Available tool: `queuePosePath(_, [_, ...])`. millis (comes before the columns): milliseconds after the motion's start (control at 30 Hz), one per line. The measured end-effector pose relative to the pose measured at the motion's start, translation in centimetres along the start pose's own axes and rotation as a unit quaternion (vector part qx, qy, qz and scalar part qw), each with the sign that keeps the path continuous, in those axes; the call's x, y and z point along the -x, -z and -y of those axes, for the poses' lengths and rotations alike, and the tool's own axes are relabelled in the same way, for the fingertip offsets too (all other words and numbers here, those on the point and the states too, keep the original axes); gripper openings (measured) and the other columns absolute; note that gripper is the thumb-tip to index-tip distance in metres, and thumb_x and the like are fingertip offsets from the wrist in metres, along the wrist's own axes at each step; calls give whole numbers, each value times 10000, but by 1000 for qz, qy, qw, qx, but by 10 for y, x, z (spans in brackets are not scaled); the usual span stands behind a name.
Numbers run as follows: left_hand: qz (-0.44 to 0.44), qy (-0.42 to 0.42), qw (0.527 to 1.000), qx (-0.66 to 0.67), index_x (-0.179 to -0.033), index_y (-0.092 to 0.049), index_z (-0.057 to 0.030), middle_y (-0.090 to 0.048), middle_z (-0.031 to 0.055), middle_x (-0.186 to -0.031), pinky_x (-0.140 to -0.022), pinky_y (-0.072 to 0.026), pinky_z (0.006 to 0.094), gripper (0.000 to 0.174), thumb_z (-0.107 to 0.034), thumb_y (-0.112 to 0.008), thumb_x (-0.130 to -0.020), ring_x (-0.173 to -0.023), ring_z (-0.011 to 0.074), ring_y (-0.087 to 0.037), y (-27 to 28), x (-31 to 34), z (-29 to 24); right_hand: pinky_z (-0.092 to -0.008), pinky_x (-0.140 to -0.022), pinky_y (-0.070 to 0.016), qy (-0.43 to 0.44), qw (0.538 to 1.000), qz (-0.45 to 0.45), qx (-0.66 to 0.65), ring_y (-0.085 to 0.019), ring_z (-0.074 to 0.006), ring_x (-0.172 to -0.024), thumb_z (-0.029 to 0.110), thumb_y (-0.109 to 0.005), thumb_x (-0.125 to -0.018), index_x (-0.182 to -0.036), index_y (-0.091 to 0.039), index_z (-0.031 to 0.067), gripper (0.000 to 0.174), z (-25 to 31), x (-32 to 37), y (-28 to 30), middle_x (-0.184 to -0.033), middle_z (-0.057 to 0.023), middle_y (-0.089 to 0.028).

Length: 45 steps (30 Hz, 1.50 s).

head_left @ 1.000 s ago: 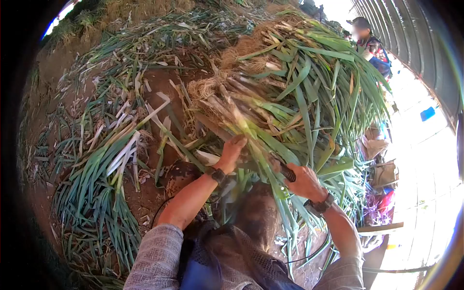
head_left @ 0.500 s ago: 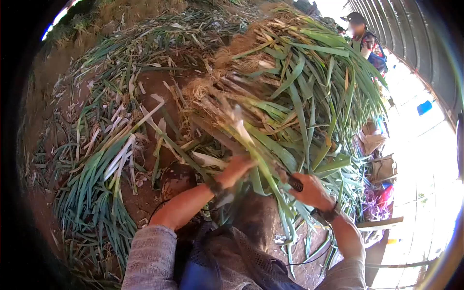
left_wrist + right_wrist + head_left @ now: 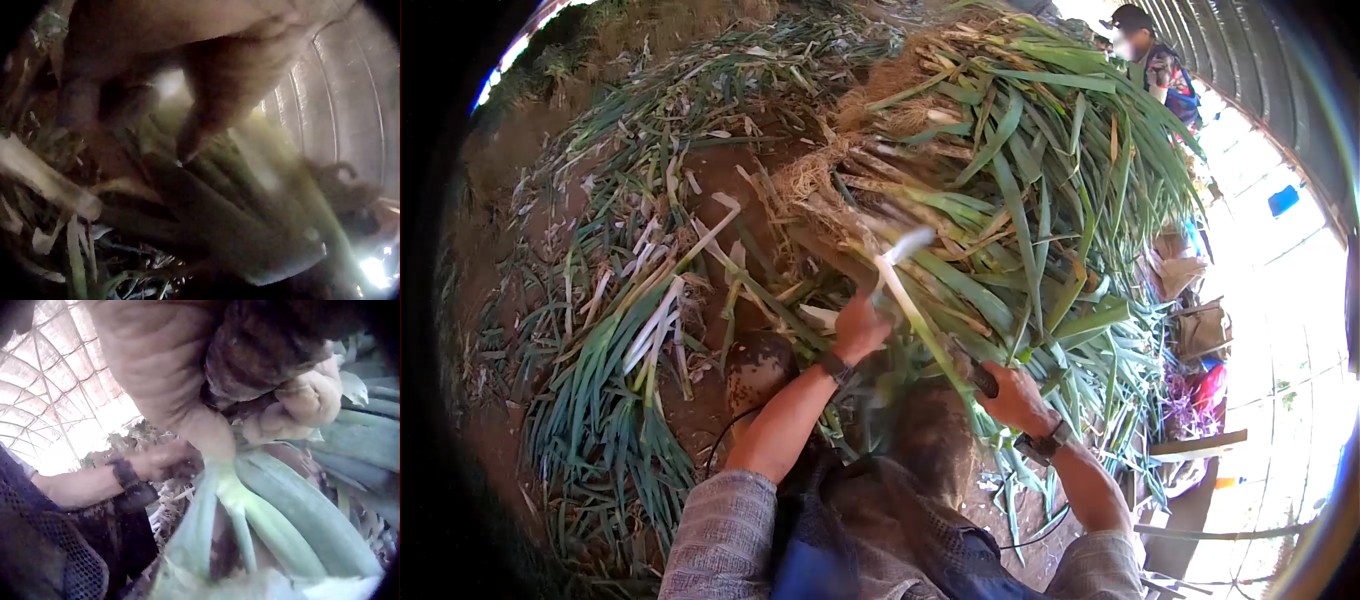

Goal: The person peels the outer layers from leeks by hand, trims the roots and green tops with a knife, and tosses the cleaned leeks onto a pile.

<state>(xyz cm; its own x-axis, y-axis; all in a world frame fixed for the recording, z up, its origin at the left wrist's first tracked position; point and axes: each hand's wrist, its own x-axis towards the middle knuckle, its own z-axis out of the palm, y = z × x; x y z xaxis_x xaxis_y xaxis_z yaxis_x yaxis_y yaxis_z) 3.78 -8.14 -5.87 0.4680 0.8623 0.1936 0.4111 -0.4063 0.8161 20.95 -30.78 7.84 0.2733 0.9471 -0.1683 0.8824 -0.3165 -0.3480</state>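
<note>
The bare right hand (image 3: 1015, 400) grips a dark, ridged, rod-like handle (image 3: 983, 378), its fingers curled round it; what the handle belongs to is hidden. A long leek stalk, white at its upper end and green lower down (image 3: 918, 318), slants between the two hands, and its green leaves spread out from under the right thumb. The bare left hand (image 3: 862, 330) is just beside the stalk, near its white part. The fingers are blurred in the head view and dark in the left wrist view, so I cannot tell whether they grasp anything. A smeared white strip (image 3: 912, 243) shows at the stalk's upper end, beyond the left hand.

Both wrists wear dark bands. Beyond the hands and to their right lies a big heap of untidy leeks with tan, stringy roots and long green leaves (image 3: 1040, 180). Left of the left hand, a smaller bunch of white-stemmed leeks (image 3: 605, 390) lies on brown soil strewn with leaf scraps. Well beyond the right hand is a person in a dark cap (image 3: 1170, 80), beside a ribbed grey curved wall (image 3: 1250, 90).
</note>
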Motion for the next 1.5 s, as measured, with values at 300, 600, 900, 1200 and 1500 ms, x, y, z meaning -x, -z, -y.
queuePosePath(300, [65,247,827,501,-1127,-587,-19,-677,99,-983,-658,-631,381,319,-296,-616,-971,-803,214,-699,19,-18,-29,-475,-713,-531,0,996,-78,-53,-671,-396,-805,273,-710,-797,-1135,-643,86,392,-3,3,-9,-854,-198,-691])
queuePosePath(600, [91,200,792,569,-1155,-579,-65,-654,39,-1012,-787,-571,394,329,-323,-640,-961,-919,207,-656,15,-14,-45,-466,-708,-526,31,999,-35,-12,-664,-396,-791,242,-731,-752,-1133,-644,68,428,18,-34,39,-810,-220,-669])
queuePosePath(900, [160,147,745,631,-1197,-559,-67,-638,71,-1077,-828,-560,412,408,-338,-696,-924,-991,215,-651,1,2,-20,-480,-711,-519,113,993,-8,38,-651,-413,-783,223,-705,-761,-1097,-637,67,377,25,-47,48,-794,-212,-666])
queuePosePath(1200, [132,198,736,633,-1190,-563,-79,-631,82,-1115,-827,-559,440,347,-266,-692,-928,-984,246,-650,-6,5,-19,-504,-775,-509,112,990,0,87,-642,-430,-818,221,-677,-758,-1138,-641,58,414,32,-87,46,-808,-237,-665])
queuePosePath(1500, [137,189,722,651,-1181,-534,-25,-632,107,-1084,-820,-588,433,336,-235,-656,-947,-991,230,-656,-1,6,-26,-529,-738,-498,136,985,-13,106,-635,-441,-811,199,-614,-747,-997,-666,74,284,52,-102,53,-836,-224,-665])
